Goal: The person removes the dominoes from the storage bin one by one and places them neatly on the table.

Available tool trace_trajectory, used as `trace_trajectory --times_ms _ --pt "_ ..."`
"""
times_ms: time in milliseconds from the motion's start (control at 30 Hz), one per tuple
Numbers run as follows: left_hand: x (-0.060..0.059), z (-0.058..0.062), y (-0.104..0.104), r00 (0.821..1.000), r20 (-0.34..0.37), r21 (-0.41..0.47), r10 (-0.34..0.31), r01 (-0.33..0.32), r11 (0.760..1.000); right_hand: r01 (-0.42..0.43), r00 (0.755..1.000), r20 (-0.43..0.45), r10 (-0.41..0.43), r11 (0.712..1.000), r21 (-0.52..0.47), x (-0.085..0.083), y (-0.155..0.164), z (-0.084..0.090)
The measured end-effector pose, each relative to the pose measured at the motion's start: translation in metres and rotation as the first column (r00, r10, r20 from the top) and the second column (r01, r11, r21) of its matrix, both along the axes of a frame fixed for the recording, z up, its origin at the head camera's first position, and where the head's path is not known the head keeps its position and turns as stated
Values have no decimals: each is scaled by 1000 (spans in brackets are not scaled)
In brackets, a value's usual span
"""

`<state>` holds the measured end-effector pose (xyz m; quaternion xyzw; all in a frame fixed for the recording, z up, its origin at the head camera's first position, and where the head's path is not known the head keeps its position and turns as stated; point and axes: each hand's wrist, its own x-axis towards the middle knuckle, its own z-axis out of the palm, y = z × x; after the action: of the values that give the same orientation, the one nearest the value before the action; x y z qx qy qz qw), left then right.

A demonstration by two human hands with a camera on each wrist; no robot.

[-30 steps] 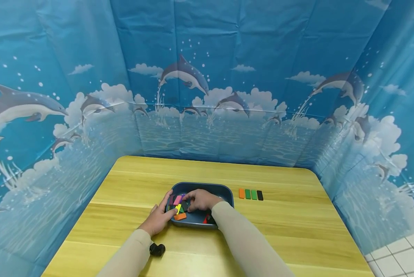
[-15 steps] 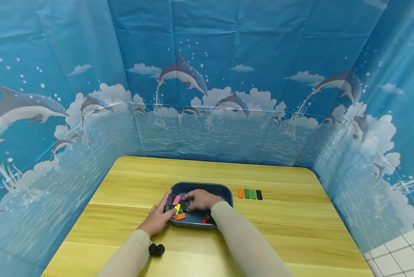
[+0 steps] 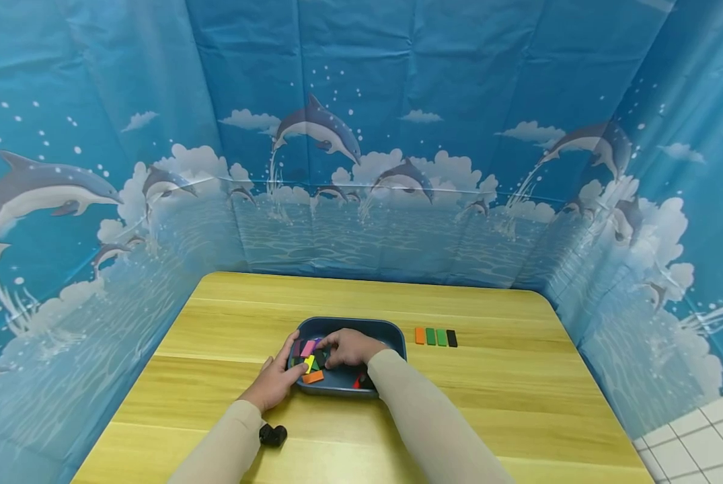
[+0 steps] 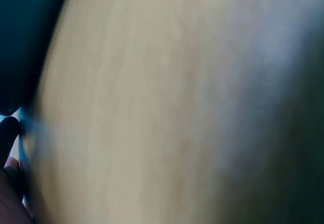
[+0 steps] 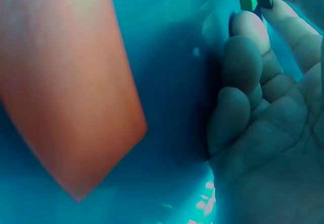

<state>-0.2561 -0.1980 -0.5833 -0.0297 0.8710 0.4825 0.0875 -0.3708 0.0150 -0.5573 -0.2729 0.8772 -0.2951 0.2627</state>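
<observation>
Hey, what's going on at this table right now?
A person is picking through small colored blocks in a dark blue tray on a wooden table. The left hand steadies the tray's left rim, while the right hand reaches inside with fingers curled among the blocks. Beside the tray, an orange, two green and a black block sit in a row.

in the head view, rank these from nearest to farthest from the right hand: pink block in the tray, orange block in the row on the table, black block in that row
From the right hand:
1. pink block, in the tray just left of the fingers.
2. orange block, left end of the row, right of the tray.
3. black block, the row's far right end.
</observation>
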Motion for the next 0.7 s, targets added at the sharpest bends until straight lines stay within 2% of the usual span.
trace_trajectory --times_ms 267,400,500,600,700 --pt "-1 -3 1 1000 -8 -9 -5 5 1000 4 1000 26 -4 1000 -6 -3 8 10" --pt "-1 -5 -1 1000 0 -1 -5 5 1000 3 998 70 3 997 -81 -6 18 21" --pt "-1 -4 -2 1000 -5 0 -9 9 1000 10 996 91 5 987 -159 -9 31 36" --pt "-1 -4 -3 1000 -8 0 -14 14 1000 53 996 82 -36 974 -221 -13 52 50" --pt "-1 -5 -3 1000 -3 2 -15 15 1000 133 991 56 -123 957 -258 -17 82 59"
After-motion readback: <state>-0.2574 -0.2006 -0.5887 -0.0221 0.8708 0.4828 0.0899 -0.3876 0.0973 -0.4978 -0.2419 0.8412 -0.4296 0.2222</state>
